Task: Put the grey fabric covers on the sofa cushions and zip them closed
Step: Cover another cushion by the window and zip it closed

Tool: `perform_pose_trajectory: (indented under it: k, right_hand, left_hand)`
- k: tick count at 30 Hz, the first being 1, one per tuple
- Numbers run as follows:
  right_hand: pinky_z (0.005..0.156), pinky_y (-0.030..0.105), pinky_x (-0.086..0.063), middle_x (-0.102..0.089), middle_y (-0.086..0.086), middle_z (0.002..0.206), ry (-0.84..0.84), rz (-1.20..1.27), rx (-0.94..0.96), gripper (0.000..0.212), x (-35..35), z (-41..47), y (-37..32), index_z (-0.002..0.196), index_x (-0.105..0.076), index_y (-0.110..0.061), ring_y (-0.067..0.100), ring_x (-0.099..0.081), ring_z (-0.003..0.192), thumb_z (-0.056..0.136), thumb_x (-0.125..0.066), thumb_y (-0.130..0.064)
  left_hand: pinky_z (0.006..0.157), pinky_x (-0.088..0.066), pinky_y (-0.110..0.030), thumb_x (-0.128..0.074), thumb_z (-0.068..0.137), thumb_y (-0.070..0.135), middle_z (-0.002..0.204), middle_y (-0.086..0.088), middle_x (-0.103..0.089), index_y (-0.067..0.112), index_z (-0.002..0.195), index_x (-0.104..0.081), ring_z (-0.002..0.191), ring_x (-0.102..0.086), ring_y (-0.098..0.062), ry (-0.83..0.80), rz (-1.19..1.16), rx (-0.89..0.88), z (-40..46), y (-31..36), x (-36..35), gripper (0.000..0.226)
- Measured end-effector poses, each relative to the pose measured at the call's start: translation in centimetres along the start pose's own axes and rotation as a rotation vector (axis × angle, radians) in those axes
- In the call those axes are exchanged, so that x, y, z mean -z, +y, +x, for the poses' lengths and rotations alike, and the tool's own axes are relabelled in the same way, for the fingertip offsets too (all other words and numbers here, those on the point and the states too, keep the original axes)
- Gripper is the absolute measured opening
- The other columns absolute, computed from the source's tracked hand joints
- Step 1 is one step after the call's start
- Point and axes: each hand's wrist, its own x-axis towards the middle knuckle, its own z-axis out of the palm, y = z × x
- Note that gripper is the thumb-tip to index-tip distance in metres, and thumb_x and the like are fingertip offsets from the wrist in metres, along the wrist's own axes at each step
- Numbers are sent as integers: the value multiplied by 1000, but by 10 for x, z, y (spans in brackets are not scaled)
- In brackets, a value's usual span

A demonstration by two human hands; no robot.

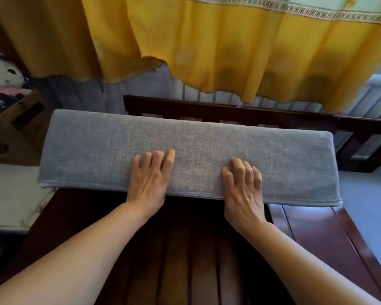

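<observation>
- Yellow curtain (207,40) hangs across the top of the view, lace-trimmed band along its upper edge, hem ending above the sofa back
- Dark wooden sofa frame (317,227): slatted seat runs toward the camera, slatted backrest rail visible behind the cushion
- Grey covered cushion (119,146) lies crosswise on the frame, long side left to right; left end overhangs the frame, right end sits over the armrest side; fabric taut, woven texture; piped seam along the near edge; zip not visible from this angle
- Cardboard box (13,133) at left, beside the cushion's left end, with a doll (2,75) on top
- Left hand (149,179) palm down on the cushion's near half, fingers spread flat, pressing, gripping nothing
- Right hand (243,186) palm down, near the left hand but apart from it, fingers slightly curled, heel at the near edge, grasping nothing
</observation>
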Motion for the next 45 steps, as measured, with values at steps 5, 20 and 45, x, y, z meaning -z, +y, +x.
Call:
perform_pose_trajectory:
  k: [5, 20, 45]
  right_hand:
    - [114, 51, -2, -10, 19, 156, -145, 43, 96, 102, -1, -39, -19, 146, -24, -11, 36, -8, 143, 56, -72, -10]
    - [112, 53, -3, -28, 14, 147, -218, 122, 50, 119, -37, -134, -58, 147, -21, -16, 33, -18, 138, 52, -85, -50]
    - [110, 53, -26, -36, 18, 139, -594, 104, -29, 96, -203, -320, -122, 139, -22, -14, 33, -26, 131, 62, -79, -9]
  left_hand:
    - [110, -6, -60, -71, 73, 44, 145, -10, 33, 14, 128, -2, 136, 24, -30, -241, -12, -99, -49, 15, 0, 93]
    - [108, -9, -64, -86, 51, 48, 151, -1, 9, 21, 124, -13, 142, 3, -27, -273, -155, -51, -157, 52, -53, 107]
    - [109, -26, -41, -67, 79, 14, 156, 4, 1, 22, 146, 14, 141, -13, -20, -620, -158, -34, -279, 119, -247, 105]
